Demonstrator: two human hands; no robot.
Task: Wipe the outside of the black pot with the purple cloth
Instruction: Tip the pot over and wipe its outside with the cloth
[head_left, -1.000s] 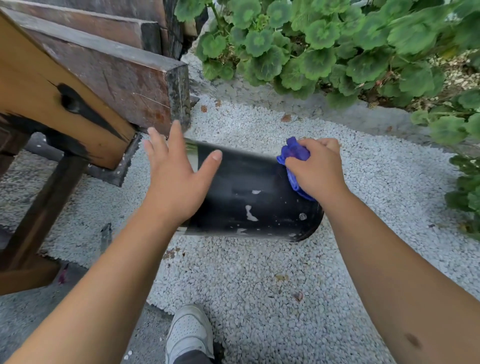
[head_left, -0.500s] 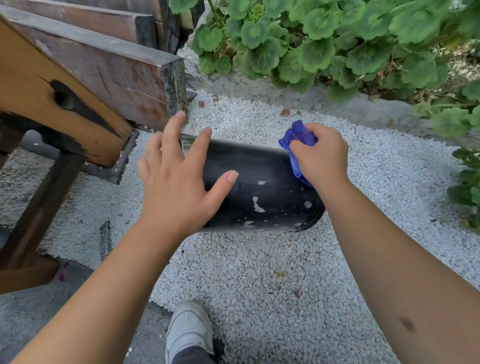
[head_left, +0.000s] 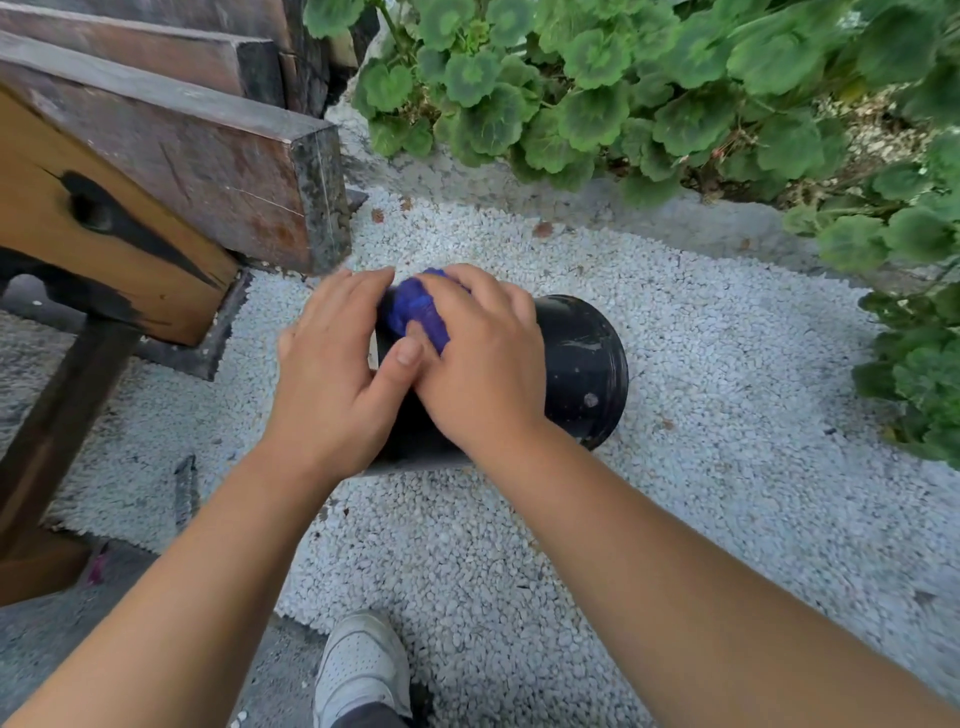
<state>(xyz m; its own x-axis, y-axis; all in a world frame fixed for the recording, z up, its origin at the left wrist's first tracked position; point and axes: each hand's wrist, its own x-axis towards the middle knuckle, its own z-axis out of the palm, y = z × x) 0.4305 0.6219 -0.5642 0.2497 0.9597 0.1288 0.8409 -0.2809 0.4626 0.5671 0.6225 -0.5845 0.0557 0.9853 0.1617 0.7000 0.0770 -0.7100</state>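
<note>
The black pot (head_left: 582, 364) lies on its side on white gravel, its base end pointing right and its left part covered by both hands. My right hand (head_left: 483, 364) presses the bunched purple cloth (head_left: 415, 312) against the top of the pot's wall near its left end. My left hand (head_left: 332, 379) lies flat on the pot's left part, fingers spread, its thumb touching my right hand just below the cloth. The pot's rim is hidden behind my hands.
A wooden bench (head_left: 119, 249) with dark beams (head_left: 208, 156) stands close on the left. Green leafy plants (head_left: 623, 93) border the gravel (head_left: 727, 467) at the back and right. My white shoe (head_left: 358, 670) is at the bottom on a grey concrete strip.
My right hand slid the cloth leftward along the pot from its right end to the left end, meeting my left hand. The pot's base now faces more toward me.
</note>
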